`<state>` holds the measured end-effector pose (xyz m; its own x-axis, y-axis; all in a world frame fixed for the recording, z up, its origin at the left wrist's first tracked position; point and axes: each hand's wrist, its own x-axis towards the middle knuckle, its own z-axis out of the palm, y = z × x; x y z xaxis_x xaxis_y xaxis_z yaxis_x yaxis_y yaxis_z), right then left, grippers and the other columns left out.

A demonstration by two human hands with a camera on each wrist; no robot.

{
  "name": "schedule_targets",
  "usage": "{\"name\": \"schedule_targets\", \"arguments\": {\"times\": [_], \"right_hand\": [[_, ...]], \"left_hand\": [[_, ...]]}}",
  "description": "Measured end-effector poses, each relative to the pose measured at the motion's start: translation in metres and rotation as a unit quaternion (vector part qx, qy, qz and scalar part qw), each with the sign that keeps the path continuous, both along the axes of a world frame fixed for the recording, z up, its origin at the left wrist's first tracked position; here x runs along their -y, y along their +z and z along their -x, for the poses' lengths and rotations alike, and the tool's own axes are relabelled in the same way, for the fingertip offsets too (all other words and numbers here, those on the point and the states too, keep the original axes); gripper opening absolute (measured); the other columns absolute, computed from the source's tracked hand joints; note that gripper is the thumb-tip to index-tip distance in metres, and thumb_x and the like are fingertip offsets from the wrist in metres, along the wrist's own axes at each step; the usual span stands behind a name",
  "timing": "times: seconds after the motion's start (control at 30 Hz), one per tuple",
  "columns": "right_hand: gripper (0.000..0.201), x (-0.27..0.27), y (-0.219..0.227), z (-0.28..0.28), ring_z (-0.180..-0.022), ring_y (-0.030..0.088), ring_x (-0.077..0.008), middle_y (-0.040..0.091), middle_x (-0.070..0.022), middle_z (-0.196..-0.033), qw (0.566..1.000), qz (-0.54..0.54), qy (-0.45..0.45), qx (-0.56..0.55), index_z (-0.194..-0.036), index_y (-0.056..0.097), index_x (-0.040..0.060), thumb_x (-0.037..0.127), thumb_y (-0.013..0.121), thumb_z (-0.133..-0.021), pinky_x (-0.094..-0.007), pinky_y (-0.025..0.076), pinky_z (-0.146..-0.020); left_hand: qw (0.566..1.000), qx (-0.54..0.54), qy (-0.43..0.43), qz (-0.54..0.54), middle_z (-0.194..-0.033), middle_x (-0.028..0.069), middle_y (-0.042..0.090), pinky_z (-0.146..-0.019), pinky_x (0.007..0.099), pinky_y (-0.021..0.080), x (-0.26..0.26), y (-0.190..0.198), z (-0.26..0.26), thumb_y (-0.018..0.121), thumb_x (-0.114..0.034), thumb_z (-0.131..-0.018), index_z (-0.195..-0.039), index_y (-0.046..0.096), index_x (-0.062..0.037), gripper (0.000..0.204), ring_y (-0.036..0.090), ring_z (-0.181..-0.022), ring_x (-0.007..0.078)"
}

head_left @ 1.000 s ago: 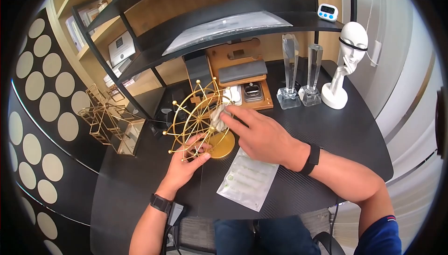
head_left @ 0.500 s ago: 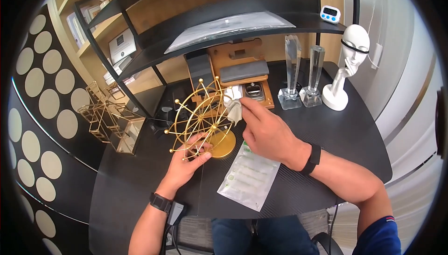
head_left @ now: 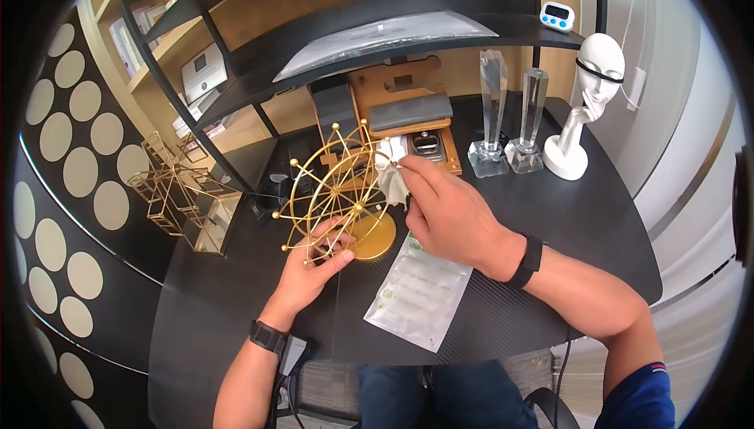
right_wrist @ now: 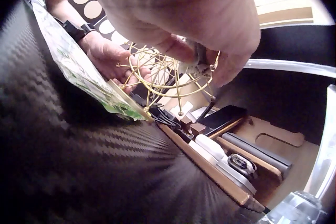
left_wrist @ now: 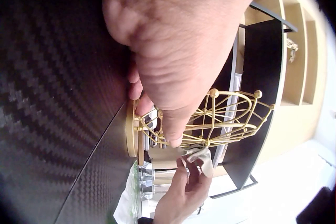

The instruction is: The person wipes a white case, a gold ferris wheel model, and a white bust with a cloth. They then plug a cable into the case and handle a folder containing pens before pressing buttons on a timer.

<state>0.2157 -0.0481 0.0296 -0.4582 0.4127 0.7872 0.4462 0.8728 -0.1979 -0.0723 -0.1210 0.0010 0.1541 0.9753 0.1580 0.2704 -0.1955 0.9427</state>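
A gold wire Ferris wheel model [head_left: 335, 191] stands on a round gold base [head_left: 375, 239] on the black desk. My left hand [head_left: 310, 276] grips its lower rim, thumb in front and fingers behind. At the wheel's right edge, my right hand [head_left: 455, 213] pinches a crumpled pale cloth [head_left: 392, 183] against the rim. In the left wrist view the cloth [left_wrist: 200, 160] touches a gold ball of the wheel [left_wrist: 214, 124]. The right wrist view shows the right hand [right_wrist: 184, 14] above the wheel, its fingertips partly hidden.
A white and green packet [head_left: 420, 295] lies in front of the base. Behind are a wooden organizer [head_left: 451, 158] and a shelf [head_left: 526, 30]. Two crystal trophies [head_left: 492, 107] and a white head figure [head_left: 567, 154] stand right; another gold wire ornament [head_left: 184, 201] stands left.
My right hand and the cloth have moved from the wheel's inner area to its right edge, and the cloth hangs more open. My left hand keeps its grip low on the wheel.
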Motion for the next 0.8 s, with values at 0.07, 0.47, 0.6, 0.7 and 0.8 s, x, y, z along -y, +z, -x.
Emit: {"name": "schedule_targets", "arguments": {"times": [0.07, 0.47, 0.6, 0.7, 0.8], "right_hand": [[0.045, 0.002, 0.005, -0.001, -0.111, 0.067, -0.0405, 0.06, -0.0205, -0.13, 1.0, -0.002, -0.014, -0.023, -0.123, 0.057, -0.0043, -0.001, 0.069, -0.08, -0.0458, 0.057, -0.093], [0.025, -0.001, -0.004, -0.002, -0.096, 0.065, -0.0299, 0.063, -0.0104, -0.101, 0.989, -0.027, 0.033, 0.14, -0.107, 0.064, 0.0032, 0.013, 0.07, -0.084, -0.042, 0.051, -0.086], [0.019, 0.003, -0.002, -0.002, -0.096, 0.065, -0.0263, 0.064, -0.0075, -0.094, 0.974, 0.009, 0.046, 0.222, -0.101, 0.067, 0.0045, 0.017, 0.068, -0.087, -0.0403, 0.051, -0.085], [0.019, 0.0, -0.011, -0.004, -0.096, 0.065, -0.0257, 0.064, -0.0064, -0.093, 0.973, -0.008, 0.046, 0.225, -0.099, 0.068, 0.0052, 0.02, 0.07, -0.087, -0.0403, 0.051, -0.086], [0.01, -0.003, -0.014, -0.004, -0.09, 0.063, -0.0244, 0.06, -0.0059, -0.088, 0.977, -0.032, 0.055, 0.204, -0.09, 0.066, 0.0057, 0.014, 0.07, -0.085, -0.0385, 0.051, -0.08]], "left_hand": [[1.0, -0.002, -0.012, 0.008, -0.153, 0.0073, 0.06, -0.103, 0.0299, 0.052, 0.0, 0.002, 0.0, 0.077, -0.011, -0.1, -0.159, 0.046, -0.0022, 0.067, 0.063, -0.125, 0.0139], [1.0, 0.021, 0.001, -0.003, -0.126, 0.0036, 0.072, -0.102, 0.0288, 0.05, 0.0, 0.002, -0.005, 0.08, -0.015, -0.099, -0.154, 0.053, -0.0004, 0.063, 0.062, -0.116, 0.0104], [1.0, -0.005, 0.003, -0.006, -0.122, 0.0026, 0.072, -0.099, 0.0265, 0.05, -0.001, 0.004, -0.003, 0.08, -0.015, -0.099, -0.154, 0.053, -0.0009, 0.064, 0.063, -0.109, 0.0086], [1.0, 0.027, 0.003, 0.0, -0.121, 0.0017, 0.072, -0.096, 0.0257, 0.05, 0.001, 0.004, -0.006, 0.081, -0.015, -0.099, -0.156, 0.052, -0.0018, 0.065, 0.061, -0.103, 0.0076], [1.0, 0.021, 0.008, 0.012, -0.121, 0.001, 0.072, -0.095, 0.0256, 0.05, 0.003, 0.007, -0.006, 0.081, -0.015, -0.099, -0.155, 0.053, -0.0021, 0.065, 0.059, -0.1, 0.0072]]}}
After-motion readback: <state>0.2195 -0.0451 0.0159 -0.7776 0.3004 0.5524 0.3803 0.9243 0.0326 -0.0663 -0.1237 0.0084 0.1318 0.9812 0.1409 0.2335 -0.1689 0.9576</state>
